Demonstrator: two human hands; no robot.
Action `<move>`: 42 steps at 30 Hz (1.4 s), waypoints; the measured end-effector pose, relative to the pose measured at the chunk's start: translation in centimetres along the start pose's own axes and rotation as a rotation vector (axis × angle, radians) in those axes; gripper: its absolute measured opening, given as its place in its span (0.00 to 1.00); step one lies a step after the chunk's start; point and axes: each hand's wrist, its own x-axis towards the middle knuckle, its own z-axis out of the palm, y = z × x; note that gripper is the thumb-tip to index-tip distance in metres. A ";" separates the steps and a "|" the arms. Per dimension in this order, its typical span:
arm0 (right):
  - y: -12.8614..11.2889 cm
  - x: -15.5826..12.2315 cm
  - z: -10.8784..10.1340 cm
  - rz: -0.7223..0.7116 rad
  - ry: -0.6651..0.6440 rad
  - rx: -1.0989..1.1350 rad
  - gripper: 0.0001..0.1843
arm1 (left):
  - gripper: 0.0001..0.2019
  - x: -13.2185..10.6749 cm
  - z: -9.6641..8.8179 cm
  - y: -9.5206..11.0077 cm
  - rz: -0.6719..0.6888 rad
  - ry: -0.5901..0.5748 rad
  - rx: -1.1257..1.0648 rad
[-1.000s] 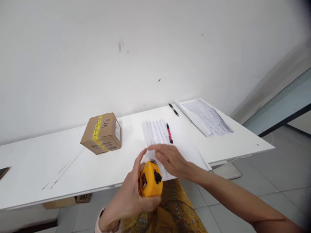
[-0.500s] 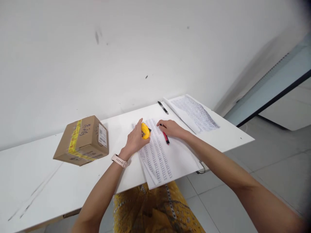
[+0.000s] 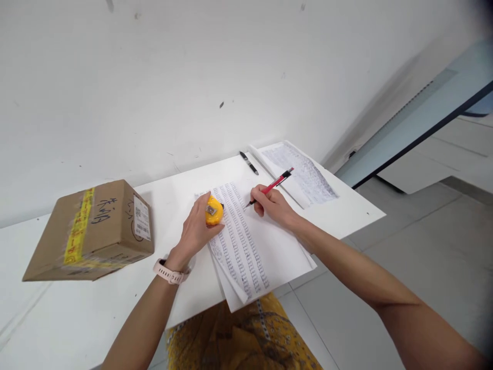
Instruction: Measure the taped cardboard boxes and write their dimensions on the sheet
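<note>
My left hand (image 3: 198, 226), with a pale pink band at the wrist, is closed around a yellow tape measure (image 3: 214, 211) that rests on the paper. In my right hand (image 3: 271, 203) is a red and black pen (image 3: 274, 184), gripped in a writing hold. Its tip points down and left at the written sheet (image 3: 246, 246); whether it touches the paper I cannot tell. Several columns of repeated small marks run down this sheet, and its lower left corner curls up. Other paper lies underneath.
A taped cardboard box (image 3: 103, 221) stands on the white table (image 3: 173, 190) at the left. A black pen (image 3: 248, 162) lies toward the wall, beside another paper covered in writing (image 3: 304, 172). The table's front edge runs close to my lap.
My right hand has turned the red and black pen from lying low under the fingers to a writing grip. The view has shifted, so the box appears larger and farther left.
</note>
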 end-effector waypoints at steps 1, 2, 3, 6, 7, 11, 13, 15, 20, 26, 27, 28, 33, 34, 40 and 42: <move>0.3 0.1 0.4 0.005 0.022 0.006 0.21 | 0.42 0.0 0.0 -0.1 0.009 0.001 -0.006; 0.6 0.1 0.7 0.009 0.044 0.029 0.21 | 0.42 -0.1 0.1 -0.2 0.015 0.002 -0.012; 1.1 0.3 0.9 0.009 0.059 0.059 0.21 | 0.42 0.0 0.2 -0.3 0.018 0.003 -0.016; 2.3 0.6 1.1 -0.003 0.071 0.106 0.20 | 0.42 0.0 0.4 -0.5 0.018 0.009 -0.019; 2.6 0.6 1.1 0.001 0.074 0.087 0.19 | 0.42 0.0 0.5 -0.6 0.018 0.013 -0.019; 2.8 0.3 1.1 0.007 0.089 -0.072 0.16 | 0.41 0.1 0.7 -0.8 0.018 0.019 -0.016; 2.7 0.1 1.2 -0.012 0.102 -0.086 0.12 | 0.40 0.0 0.7 -0.8 0.017 0.018 -0.012; 2.6 -0.1 1.3 -0.014 0.119 -0.067 0.11 | 0.39 0.0 0.7 -0.7 0.013 0.017 -0.011; 3.1 -0.2 1.3 -0.017 0.164 -0.159 0.17 | 0.39 0.0 0.7 -0.5 0.002 0.013 -0.006; 3.3 0.0 1.1 -0.047 0.146 -0.215 0.17 | 0.38 0.0 0.6 -0.5 -0.007 0.004 -0.024; 3.3 0.0 1.2 -0.047 0.144 -0.217 0.17 | 0.38 0.0 0.6 -0.5 -0.008 0.005 -0.024; 3.2 0.0 1.2 -0.048 0.144 -0.218 0.17 | 0.38 0.0 0.6 -0.5 -0.008 0.006 -0.024; 3.0 0.0 1.3 -0.059 0.127 -0.215 0.18 | 0.38 0.0 0.7 -0.5 -0.002 0.017 -0.012; 3.0 0.0 1.4 -0.061 0.124 -0.214 0.18 | 0.38 0.0 0.7 -0.5 -0.001 0.018 -0.011; 3.2 0.1 1.4 -0.059 0.119 -0.210 0.17 | 0.38 0.1 0.7 -0.5 0.003 0.020 -0.011; 3.4 0.2 1.4 -0.060 0.108 -0.206 0.17 | 0.38 0.1 0.6 -0.5 -0.001 0.016 -0.015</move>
